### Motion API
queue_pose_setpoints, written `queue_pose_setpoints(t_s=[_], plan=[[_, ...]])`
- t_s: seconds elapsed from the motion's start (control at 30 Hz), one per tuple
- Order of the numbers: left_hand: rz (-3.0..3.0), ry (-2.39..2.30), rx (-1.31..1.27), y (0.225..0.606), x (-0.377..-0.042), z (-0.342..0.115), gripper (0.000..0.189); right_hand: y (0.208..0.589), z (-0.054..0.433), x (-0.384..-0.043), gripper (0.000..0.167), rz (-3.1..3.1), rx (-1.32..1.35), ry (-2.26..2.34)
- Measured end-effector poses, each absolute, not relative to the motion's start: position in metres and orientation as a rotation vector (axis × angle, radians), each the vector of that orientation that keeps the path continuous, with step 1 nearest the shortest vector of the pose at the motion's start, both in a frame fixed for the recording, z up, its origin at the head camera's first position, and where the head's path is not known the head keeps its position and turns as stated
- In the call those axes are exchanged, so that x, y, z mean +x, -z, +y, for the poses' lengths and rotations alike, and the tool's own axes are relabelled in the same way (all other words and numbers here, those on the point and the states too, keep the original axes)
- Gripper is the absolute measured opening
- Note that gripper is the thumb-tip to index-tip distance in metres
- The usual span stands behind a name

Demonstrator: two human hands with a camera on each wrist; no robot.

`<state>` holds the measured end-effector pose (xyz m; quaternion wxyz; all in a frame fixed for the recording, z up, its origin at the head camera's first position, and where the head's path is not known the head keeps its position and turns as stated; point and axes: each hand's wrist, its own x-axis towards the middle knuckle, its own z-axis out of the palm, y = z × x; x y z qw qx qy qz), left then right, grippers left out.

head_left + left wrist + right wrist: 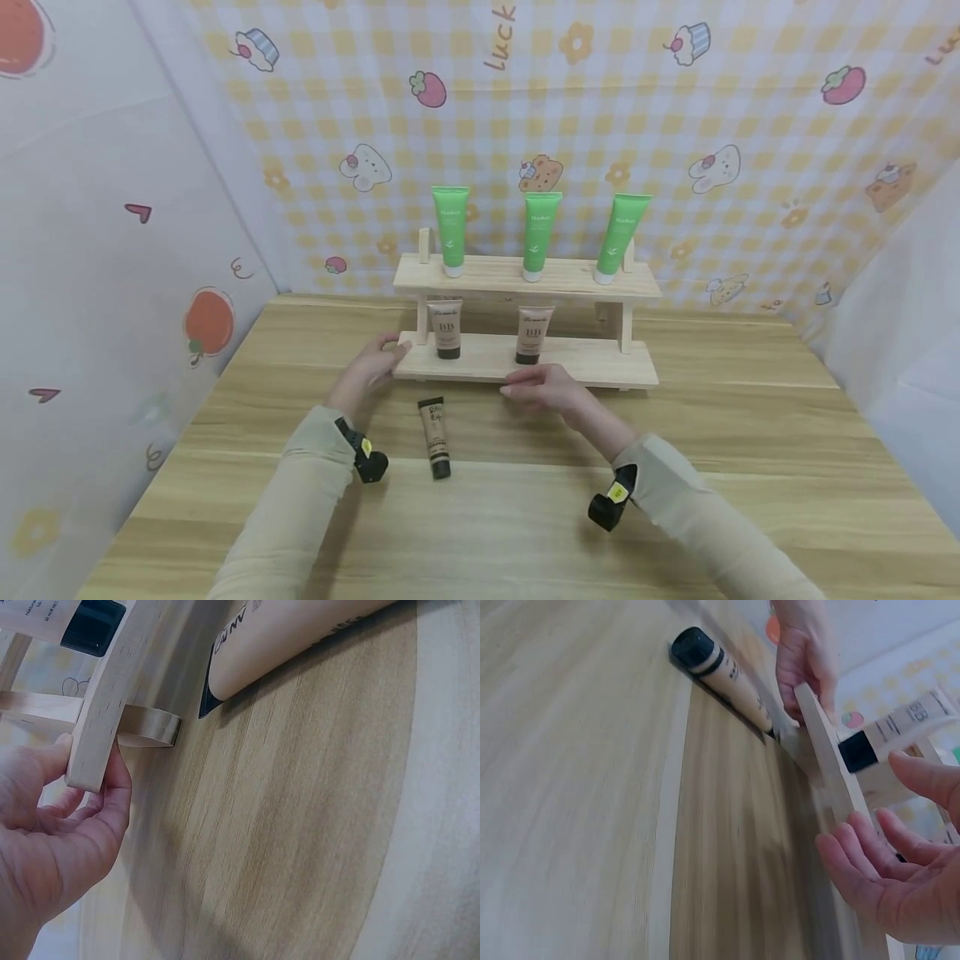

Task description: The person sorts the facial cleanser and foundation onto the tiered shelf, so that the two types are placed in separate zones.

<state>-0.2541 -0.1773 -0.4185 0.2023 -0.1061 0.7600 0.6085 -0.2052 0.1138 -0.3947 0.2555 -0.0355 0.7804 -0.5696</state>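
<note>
My left hand (369,368) grips the left end of the lower board of a two-tier wooden rack (480,357). In the left wrist view its thumb lies on one face and the fingers curl round the other. My right hand (553,390) is at the front edge of that board, its fingers loosely bent with nothing between them and thumb. Two pinkish BB cream tubes, a left one (447,328) and a right one (532,333), stand on dark caps on the lower board. A beige tube with a black cap (434,437) lies on the table between my forearms.
Three green tubes stand on the upper board: left (451,229), middle (539,235) and right (622,235), the right one leaning. Behind the rack hangs a yellow checked cloth (465,142). The wood-grain table (750,417) extends on both sides.
</note>
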Motion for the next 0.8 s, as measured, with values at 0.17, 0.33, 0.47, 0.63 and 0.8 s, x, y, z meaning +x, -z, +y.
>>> queue_pose_setpoints(t_s=[0.17,0.33,0.47,0.63,0.8], plan=[[2.105,-1.719,-0.304,0.419,-0.254,-0.177,0.059,0.396,0.096,-0.205,0.046,2.077,-0.134,1.513],[2.137,-1.668,-0.322,0.418,-0.253,-0.177,0.059,0.400,0.078,-0.203,0.045,2.051,-0.175,1.475],[2.163,-1.617,-0.331,0.418,-0.253,-0.179,0.060,0.406,0.064,-0.202,0.043,2.058,-0.173,1.428],[2.165,-1.609,-0.322,0.419,-0.253,-0.180,0.061,0.414,0.044,-0.201,0.043,2.032,-0.113,1.431],[2.166,-1.607,-0.318,0.418,-0.254,-0.179,0.061,0.420,0.031,-0.200,0.048,2.040,-0.076,1.421]])
